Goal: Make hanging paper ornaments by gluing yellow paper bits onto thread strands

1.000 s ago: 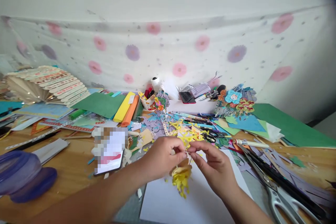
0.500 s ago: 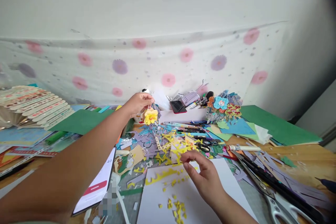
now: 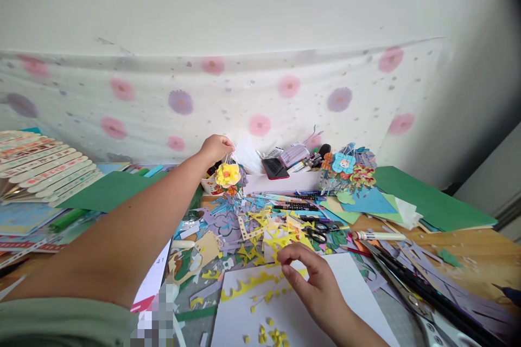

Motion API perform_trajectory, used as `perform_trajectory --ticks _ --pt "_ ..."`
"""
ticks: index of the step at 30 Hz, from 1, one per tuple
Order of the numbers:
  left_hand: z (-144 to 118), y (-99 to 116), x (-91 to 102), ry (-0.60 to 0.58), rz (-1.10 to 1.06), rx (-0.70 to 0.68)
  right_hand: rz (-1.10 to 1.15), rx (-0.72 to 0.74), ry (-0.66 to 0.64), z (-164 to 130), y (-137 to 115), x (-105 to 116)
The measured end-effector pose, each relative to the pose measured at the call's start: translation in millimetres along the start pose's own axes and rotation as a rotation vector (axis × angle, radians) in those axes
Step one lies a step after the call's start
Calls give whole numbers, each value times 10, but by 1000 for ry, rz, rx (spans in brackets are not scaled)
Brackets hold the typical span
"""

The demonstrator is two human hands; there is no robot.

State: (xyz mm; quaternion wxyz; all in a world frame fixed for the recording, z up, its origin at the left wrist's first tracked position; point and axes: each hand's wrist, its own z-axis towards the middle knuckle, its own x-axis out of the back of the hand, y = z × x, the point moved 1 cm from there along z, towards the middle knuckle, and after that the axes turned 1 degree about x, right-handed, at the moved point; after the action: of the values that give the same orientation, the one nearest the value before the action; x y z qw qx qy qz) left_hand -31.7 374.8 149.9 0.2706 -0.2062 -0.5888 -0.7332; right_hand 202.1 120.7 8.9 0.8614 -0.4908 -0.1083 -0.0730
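Note:
My left hand (image 3: pixel 215 148) is stretched far out to the back of the table, fingers pinched on the thin stem of a yellow paper flower (image 3: pixel 228 174) that hangs just below it, over a small cup of craft bits (image 3: pixel 212 185). My right hand (image 3: pixel 313 276) hovers low over a white sheet (image 3: pixel 358 303), fingers loosely curled and holding nothing. Yellow paper scraps (image 3: pixel 268 331) lie scattered on the sheet under it, and a strip of yellow cut-outs (image 3: pixel 248 284) lies to its left.
A heap of cut paper shapes (image 3: pixel 264 227) fills the middle of the wooden table (image 3: pixel 472 249). Small black scissors (image 3: pixel 319 233), a pen (image 3: pixel 376 236) and large scissors (image 3: pixel 431 320) lie right. Paper flower bunch (image 3: pixel 345 168), phone (image 3: pixel 275 169), green sheets (image 3: pixel 427 195), stick fan (image 3: pixel 44 168) at back.
The two hands worked the yellow flower together near the sheet; then my left hand carried it away to the back of the table, and the right hand stayed, now holding nothing.

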Motion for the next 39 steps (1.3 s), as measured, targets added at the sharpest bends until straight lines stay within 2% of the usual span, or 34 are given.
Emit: perform_trajectory --ticks 7,13,19,22,25,30,33,36,39 --pt "33 14 -3 -63 -42 67 15 -9 -43 -10 21 -9" --pt "-40 52 35 -42 -112 42 22 27 -28 -11 2 -11" --pt "-417 240 210 -93 -219 -68 -3 57 13 -14 -28 12" --pt "-659 421 287 -118 -228 -114 -12 60 59 3 -20 12" --pt "-858 644 278 -154 -214 -178 -23 64 90 13 -16 -15" --pt "-1039 1037 32 -251 -176 -302 -31 152 116 11 -64 -47" --pt "-1177 1201 -205 -333 -163 -375 -36 209 249 54 -105 72" --pt "-1431 1219 -484 -426 -166 -399 -30 180 465 127 -107 275" --pt "-1744 1108 -758 -470 -135 -382 -29 104 521 193 -59 409"
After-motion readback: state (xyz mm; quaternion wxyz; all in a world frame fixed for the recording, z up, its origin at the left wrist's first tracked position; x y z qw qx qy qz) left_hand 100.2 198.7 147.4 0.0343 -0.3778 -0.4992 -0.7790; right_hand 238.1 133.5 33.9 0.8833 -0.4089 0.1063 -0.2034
